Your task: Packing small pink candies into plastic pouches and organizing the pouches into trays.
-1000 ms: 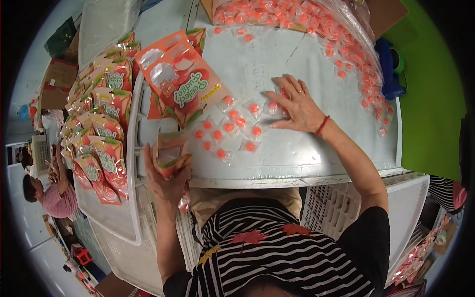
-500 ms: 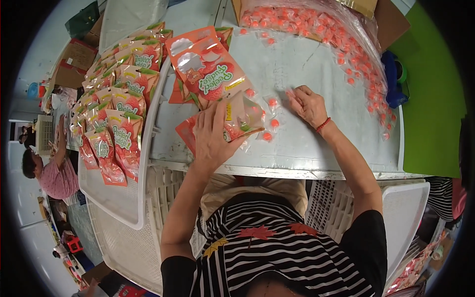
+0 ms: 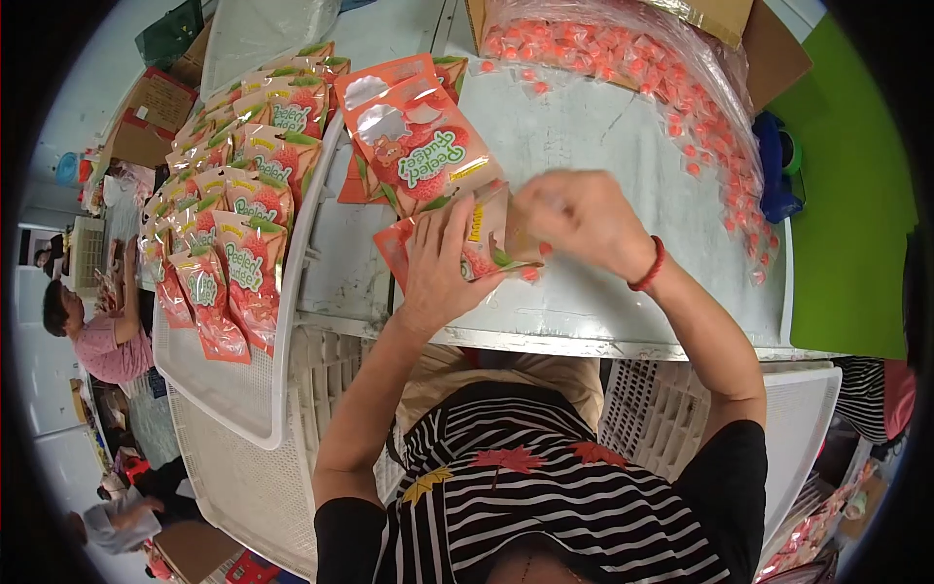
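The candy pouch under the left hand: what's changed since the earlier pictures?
The left hand, holding the candy pouch, has carried it rightward, farther onto the table. The right hand, now blurred, has moved left to the pouch's right end. Fewer loose wrapped candies show nearby. The printed pouches on the white tray and the far candy heap look unchanged.

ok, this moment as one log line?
left hand: holding pink pouch; right hand: at pouch's right end, blurred; wrapped sweets: heaped upper right; more pouches: in white tray
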{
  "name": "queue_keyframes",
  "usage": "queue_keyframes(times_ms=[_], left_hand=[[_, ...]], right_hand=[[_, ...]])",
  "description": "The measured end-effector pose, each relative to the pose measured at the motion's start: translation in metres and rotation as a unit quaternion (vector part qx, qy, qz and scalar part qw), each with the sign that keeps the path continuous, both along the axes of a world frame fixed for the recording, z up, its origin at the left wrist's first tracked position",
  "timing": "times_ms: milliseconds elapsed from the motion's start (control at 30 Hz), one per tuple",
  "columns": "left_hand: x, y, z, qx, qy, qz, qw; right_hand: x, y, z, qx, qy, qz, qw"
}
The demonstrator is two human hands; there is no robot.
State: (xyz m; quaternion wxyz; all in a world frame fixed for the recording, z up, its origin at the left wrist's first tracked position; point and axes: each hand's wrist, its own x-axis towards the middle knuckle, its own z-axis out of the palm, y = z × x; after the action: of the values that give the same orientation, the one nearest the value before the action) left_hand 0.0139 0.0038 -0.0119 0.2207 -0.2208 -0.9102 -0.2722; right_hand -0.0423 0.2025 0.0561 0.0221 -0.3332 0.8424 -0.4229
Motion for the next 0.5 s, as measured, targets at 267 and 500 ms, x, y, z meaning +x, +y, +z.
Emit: queue_keyframes(times_ms=[267,500], left_hand=[[-0.005,0.014,0.01,0.136,-0.03,0.056,0.989],[-0.005,0.011,0.005,0.109,-0.023,0.077,0.991]], right_hand=[[-0.006,-0.052,0.006,-0.581,-0.29,-0.143,0.747],[0.005,-0.053,-0.003,-0.525,-0.246,-0.163,0.798]])
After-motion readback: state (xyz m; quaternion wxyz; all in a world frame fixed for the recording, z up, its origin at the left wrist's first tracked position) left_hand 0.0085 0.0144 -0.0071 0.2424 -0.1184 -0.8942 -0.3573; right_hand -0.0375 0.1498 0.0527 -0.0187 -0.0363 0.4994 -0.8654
